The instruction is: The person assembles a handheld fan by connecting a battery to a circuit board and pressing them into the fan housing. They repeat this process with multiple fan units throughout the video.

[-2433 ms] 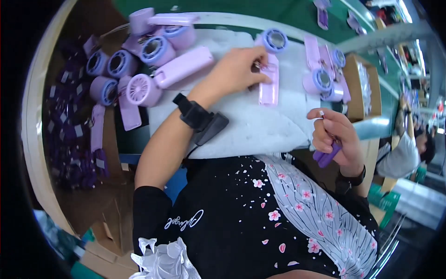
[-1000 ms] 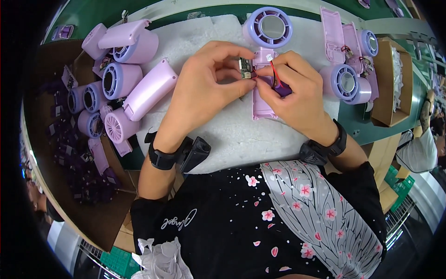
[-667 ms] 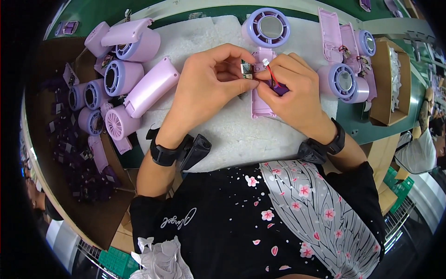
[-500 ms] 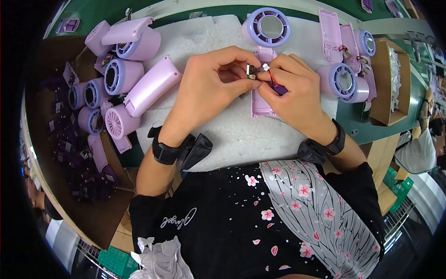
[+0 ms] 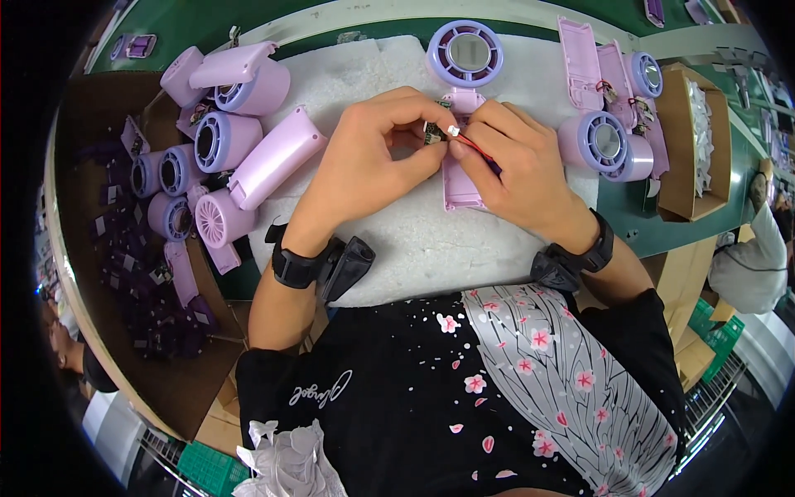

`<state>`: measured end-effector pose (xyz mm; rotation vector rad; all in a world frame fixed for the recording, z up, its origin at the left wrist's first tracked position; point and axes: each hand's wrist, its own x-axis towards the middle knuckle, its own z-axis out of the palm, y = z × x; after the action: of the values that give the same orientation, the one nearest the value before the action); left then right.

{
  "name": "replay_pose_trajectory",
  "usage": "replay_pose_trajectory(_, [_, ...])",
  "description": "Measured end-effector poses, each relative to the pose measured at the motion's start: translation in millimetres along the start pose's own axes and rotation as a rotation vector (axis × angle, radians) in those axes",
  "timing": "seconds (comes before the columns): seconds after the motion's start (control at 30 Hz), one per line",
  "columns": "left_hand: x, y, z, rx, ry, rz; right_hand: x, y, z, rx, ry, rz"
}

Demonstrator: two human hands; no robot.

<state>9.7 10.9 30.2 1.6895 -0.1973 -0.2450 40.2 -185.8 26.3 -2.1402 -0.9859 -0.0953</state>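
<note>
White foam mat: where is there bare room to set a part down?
On the white foam mat: the strip below both hands, left hand and right hand, and the patch above the left hand. Crowded: the left edge with lilac fan housings, the right with fan heads.

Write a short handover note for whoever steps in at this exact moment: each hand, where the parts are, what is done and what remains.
Left hand: pinching a small circuit board over the white foam mat.
Right hand: fingertips holding a white connector on red wire right at the board.
The open lilac fan shell lies on the mat under both hands, its round head at the far end.
Done: shell open, board lifted.
Left: whether the connector is seated cannot be told; the shell is not closed.
Assembled lilac fans are piled at the left, open fan halves at the right.
</note>
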Motion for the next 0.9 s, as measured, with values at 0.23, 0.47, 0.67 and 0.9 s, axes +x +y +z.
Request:
replay_pose_trajectory(0.23, [2.0,1.1,2.3,-0.015,0.057,0.038,0.7,2.6,-1.2,0.006,-0.007,-0.025])
replay_pose_trajectory(0.47, [3.8,1.3,5.6,-0.031,0.106,0.059,1.5,2.0,-1.8,0.038,-0.004,-0.024])
replay_pose_trajectory(0.67, [5.3,1.3,3.6,0.003,0.077,0.028,1.5,2.5,-3.1,0.11,0.043,-0.003])
replay_pose_trajectory(0.9, [5.3,0.9,4.9,-0.2,0.102,-0.089,-2.1,7.9,-1.4,0.222,0.157,0.04])
